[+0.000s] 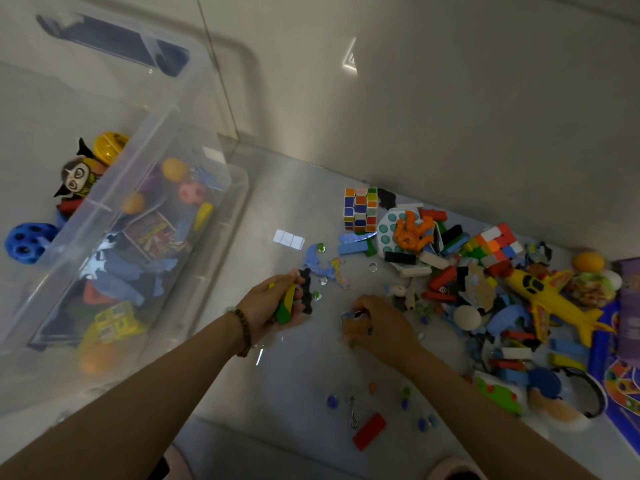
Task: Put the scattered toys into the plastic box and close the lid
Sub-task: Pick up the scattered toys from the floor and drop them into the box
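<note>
A clear plastic box (194, 258) stands on the floor at left, holding several toys. Its clear lid (114, 60) with a dark latch leans behind it. My left hand (273, 303) grips a bundle of blocks (287, 304), yellow, green and black, to the right of the box. My right hand (377, 323) curls around small toy pieces on the floor, near the edge of the scattered pile. The pile at right includes a puzzle cube (360, 209), an orange figure (412, 233), a yellow toy plane (550, 299) and several coloured blocks.
A red block (369, 431), a metal hook (352, 412) and small marbles lie on the floor near me. A blue holed ball (27, 242) and a masked figure (78, 176) sit left of the box. A wall runs behind. A purple game board (623, 375) lies far right.
</note>
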`<state>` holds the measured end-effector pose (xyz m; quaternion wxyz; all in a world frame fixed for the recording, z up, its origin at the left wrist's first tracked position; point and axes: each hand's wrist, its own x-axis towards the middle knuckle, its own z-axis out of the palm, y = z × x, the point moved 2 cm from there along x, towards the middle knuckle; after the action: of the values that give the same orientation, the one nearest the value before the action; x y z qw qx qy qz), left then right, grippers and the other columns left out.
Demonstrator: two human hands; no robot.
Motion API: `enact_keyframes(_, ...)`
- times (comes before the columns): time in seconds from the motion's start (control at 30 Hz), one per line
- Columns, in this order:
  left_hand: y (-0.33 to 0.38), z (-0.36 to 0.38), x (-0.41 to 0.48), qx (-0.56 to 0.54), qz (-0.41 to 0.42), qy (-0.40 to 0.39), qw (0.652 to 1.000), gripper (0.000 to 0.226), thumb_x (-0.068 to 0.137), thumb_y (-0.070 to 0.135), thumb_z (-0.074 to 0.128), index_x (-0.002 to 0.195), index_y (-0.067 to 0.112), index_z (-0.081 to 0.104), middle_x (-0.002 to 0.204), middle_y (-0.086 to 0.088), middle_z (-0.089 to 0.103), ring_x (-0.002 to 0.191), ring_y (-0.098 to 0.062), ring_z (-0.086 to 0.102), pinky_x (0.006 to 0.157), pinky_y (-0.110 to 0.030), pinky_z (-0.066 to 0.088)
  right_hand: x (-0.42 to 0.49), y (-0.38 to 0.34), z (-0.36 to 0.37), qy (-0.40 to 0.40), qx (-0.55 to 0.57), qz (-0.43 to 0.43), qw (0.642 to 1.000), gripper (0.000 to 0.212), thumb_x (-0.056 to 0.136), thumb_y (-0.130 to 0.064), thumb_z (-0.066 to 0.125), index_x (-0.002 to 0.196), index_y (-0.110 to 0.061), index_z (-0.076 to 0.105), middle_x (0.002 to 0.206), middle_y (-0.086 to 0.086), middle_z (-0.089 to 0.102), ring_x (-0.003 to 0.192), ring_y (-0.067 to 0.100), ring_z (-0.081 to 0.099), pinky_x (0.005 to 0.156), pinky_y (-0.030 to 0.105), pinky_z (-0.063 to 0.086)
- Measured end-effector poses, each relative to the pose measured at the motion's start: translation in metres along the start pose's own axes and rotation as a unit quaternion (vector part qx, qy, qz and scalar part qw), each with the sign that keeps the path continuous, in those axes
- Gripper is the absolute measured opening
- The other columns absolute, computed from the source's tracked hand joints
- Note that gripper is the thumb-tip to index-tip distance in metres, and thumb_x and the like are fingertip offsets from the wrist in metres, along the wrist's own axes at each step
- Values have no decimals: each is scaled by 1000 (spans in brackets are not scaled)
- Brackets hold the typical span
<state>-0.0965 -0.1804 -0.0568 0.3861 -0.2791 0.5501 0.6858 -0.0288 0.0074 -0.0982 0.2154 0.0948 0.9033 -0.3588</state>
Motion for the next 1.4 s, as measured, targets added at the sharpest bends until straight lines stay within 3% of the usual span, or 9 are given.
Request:
enact_keyframes(0.27, 27, 9, -34, 30, 25, 12, 999, 24, 93, 35, 50, 85, 15, 60, 73, -4, 56, 53, -11, 57, 49, -18, 52, -11, -32, -45, -16, 199, 90, 976, 14, 90, -21, 61, 89, -7, 61, 82, 19, 66, 58, 12, 61, 51, 16, 47)
enact_keyframes(0.57, 150, -17, -136, 128, 195, 9, 972, 29, 92, 42, 49, 76, 20, 58, 70, 1, 52, 56, -11, 50, 42, -18, 43, -15, -218, -141, -95, 278, -73, 953, 19, 96, -23, 50, 98, -8, 60, 86, 7, 70, 63, 7, 67, 55, 20, 53)
enact_keyframes(0.73, 197, -102, -172, 75, 221, 126, 964, 27, 92, 39, 51, 77, 18, 59, 59, -3, 57, 44, -11, 54, 38, -17, 45, 2, -340, -109, -136, 252, -127, 949, 18, 93, -24, 55, 99, -8, 58, 92, 15, 68, 69, 18, 65, 49, 19, 50)
enact_keyframes(0.8, 197, -129, -177, 41, 179, 136, 973, 34, 91, 45, 49, 90, 14, 61, 68, -5, 66, 49, -12, 63, 49, -22, 54, 15, -372, -84, -138, 237, -107, 956, 24, 91, -25, 59, 105, -6, 59, 99, 17, 65, 75, 22, 62, 61, 29, 57)
enact_keyframes(0.87, 194, -145, -176, 68, 120, 130, 982, 62, 87, 62, 38, 128, 18, 51, 119, -13, 61, 101, -25, 64, 89, -41, 52, 28, -388, -65, -127, 221, -88, 963, 30, 88, -26, 62, 112, -9, 54, 110, 15, 60, 80, 22, 60, 74, 36, 56)
enact_keyframes(0.93, 193, -151, -174, 100, 124, 154, 975, 65, 93, 58, 24, 147, 21, 26, 152, -9, 28, 138, -29, 30, 111, -45, 24, 36, -386, -60, -91, 215, -86, 969, 29, 87, -18, 61, 113, -11, 51, 111, 12, 56, 85, 21, 57, 85, 39, 51)
enact_keyframes(1.0, 197, -153, -169, 127, 194, 182, 956, 54, 99, 44, 21, 147, 18, 25, 153, -9, 26, 140, -27, 26, 111, -39, 21, 35, -371, -65, -47, 225, -83, 970, 31, 87, -14, 60, 117, -7, 53, 116, 11, 56, 94, 23, 57, 93, 42, 49)
enact_keyframes(1.13, 212, -128, -159, 199, 265, 179, 926, 27, 100, 32, 36, 98, 16, 58, 101, -8, 57, 91, -20, 54, 89, -33, 39, 28, -312, -91, 0, 301, -71, 951, 18, 90, -8, 57, 108, -8, 59, 104, 8, 61, 82, 17, 60, 66, 22, 51)
enact_keyframes(1.4, 174, 0, -116, 238, 277, 27, 930, 16, 91, 27, 57, 102, 15, 55, 89, 1, 62, 74, -10, 58, 63, -18, 48, 11, -121, -116, -15, 230, 72, 970, 20, 89, -7, 59, 109, -5, 59, 88, 3, 62, 88, 23, 58, 59, 19, 51)
